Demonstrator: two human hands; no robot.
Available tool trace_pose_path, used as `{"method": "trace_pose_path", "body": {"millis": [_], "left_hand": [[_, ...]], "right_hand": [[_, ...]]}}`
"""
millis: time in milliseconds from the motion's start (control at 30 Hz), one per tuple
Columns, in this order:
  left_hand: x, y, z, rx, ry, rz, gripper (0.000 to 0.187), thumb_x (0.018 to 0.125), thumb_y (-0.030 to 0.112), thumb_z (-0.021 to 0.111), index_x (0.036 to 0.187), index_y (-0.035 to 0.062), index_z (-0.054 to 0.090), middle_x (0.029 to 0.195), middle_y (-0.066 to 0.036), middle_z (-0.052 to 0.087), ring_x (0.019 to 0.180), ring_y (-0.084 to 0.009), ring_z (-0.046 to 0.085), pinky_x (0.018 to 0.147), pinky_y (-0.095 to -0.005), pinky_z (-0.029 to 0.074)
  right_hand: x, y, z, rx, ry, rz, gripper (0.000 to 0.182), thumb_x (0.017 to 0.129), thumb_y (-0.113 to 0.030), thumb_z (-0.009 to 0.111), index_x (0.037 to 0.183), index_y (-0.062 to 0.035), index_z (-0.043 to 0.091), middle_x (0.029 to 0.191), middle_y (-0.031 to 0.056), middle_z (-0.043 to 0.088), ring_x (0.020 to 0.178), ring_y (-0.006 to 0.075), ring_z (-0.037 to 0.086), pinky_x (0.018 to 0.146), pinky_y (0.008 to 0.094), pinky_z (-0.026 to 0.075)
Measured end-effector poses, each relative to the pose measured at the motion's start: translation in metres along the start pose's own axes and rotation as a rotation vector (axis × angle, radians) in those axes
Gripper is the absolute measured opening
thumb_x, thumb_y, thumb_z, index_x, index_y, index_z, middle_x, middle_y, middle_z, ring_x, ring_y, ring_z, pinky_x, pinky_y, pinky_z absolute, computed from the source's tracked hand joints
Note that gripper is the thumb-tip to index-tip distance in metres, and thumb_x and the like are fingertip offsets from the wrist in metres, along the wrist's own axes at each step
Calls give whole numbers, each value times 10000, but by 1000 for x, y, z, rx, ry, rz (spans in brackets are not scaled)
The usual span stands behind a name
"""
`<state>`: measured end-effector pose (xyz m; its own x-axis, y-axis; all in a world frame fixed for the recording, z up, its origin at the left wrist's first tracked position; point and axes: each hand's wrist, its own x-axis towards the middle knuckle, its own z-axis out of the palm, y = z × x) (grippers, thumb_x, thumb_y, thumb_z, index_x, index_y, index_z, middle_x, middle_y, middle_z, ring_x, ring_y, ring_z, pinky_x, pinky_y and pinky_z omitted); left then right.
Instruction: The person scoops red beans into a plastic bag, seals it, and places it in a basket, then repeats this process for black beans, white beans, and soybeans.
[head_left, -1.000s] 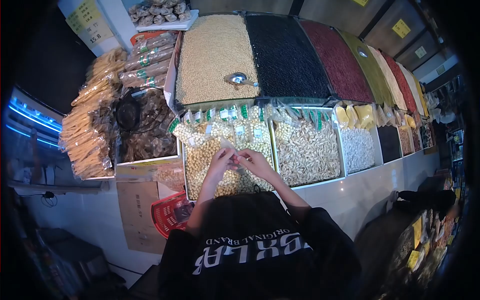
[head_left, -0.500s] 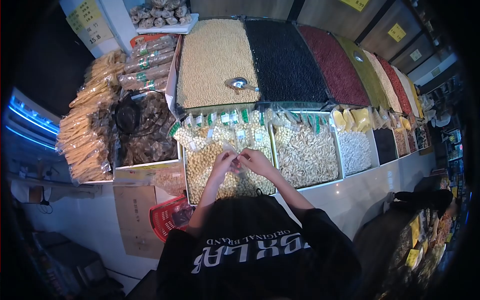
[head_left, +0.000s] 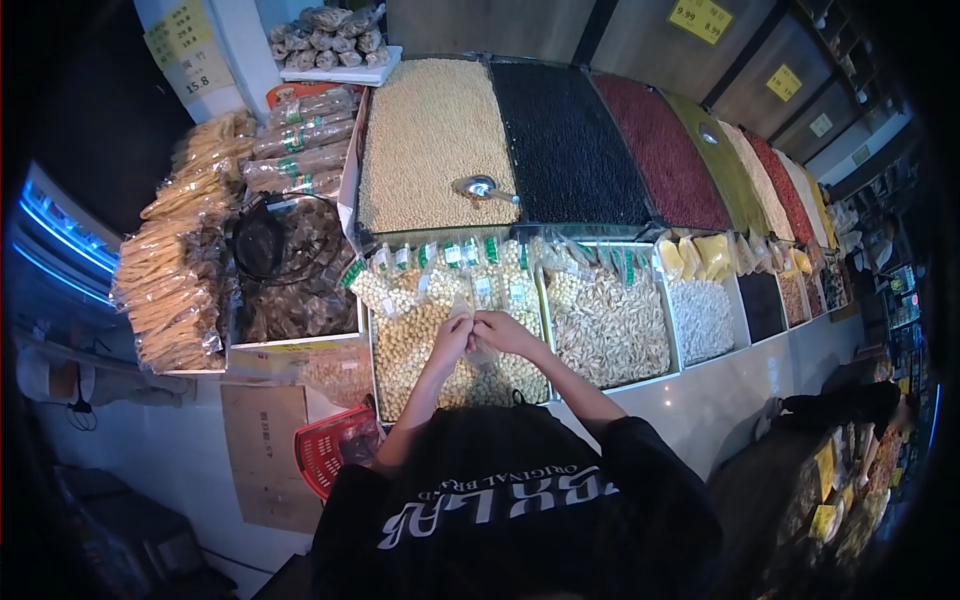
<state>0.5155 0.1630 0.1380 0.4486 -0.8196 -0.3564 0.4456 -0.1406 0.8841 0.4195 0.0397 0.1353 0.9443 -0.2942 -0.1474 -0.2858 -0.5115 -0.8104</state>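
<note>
My left hand [head_left: 453, 338] and my right hand [head_left: 505, 332] meet above a white-edged bin of pale round dried goods [head_left: 412, 356]. Fingers of both are pinched on a clear thin plastic bag [head_left: 485, 356], which hangs below them; its contents, if any, cannot be made out. Just beyond the hands, a row of labelled clear packets [head_left: 483, 287] filled with the same pale goods lies along the back of the bin. To the right is a bin of flat whitish dried pieces [head_left: 612, 330].
Behind, a metal scoop [head_left: 480, 188] rests on pale beans [head_left: 430, 130], beside black beans [head_left: 565, 150] and red beans [head_left: 665, 160]. Bagged yellow sticks [head_left: 175, 280] are piled at left. A red basket [head_left: 322, 452] and cardboard [head_left: 265, 455] are low at left. A person [head_left: 845, 405] is at far right.
My hands have drawn slightly closer together around the plastic bag. The head view has shifted a little, so the stall sits lower in the picture.
</note>
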Motion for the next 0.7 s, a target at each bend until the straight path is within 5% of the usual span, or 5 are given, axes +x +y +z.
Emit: {"method": "trace_pose_path", "body": {"millis": [133,300,467,567,700], "left_hand": [[-1,8,7,-104,-42,-10,155,874,144,440,780,58,530,608,-9,490,499,-89,465,461,-230,358],[6,32,6,-575,-168,-194,96,863,125,434,775,93,455,584,28,381,466,-100,360,473,-240,341],[26,57,-48,-477,-193,-28,143,880,157,458,763,82,426,601,19,383,497,-105,363,523,-262,357],[27,51,-53,-110,-159,253,194,884,211,519,988,51,486,788,-59,531,722,-151,521,647,-291,438],[3,28,-7,104,-261,323,843,808,173,654,1421,136,76,1308,-168,405,1232,-294,374,920,-397,426]], "right_hand": [[-17,-20,-2,664,77,177,181,885,-198,464,761,-75,513,657,-15,514,614,73,483,585,248,406],[-25,-38,-18,1072,304,224,158,899,-192,460,770,-110,502,630,-36,427,563,68,408,561,250,384],[-37,-64,-61,1217,431,239,193,901,-164,452,722,-95,471,627,-40,388,543,79,380,545,241,357],[-33,-84,-60,1234,381,109,175,901,-144,450,735,-95,469,631,-42,381,537,74,360,540,228,345],[-18,-114,-58,1220,495,139,110,873,-88,438,767,-101,464,666,-52,361,561,53,312,543,225,287]]}}
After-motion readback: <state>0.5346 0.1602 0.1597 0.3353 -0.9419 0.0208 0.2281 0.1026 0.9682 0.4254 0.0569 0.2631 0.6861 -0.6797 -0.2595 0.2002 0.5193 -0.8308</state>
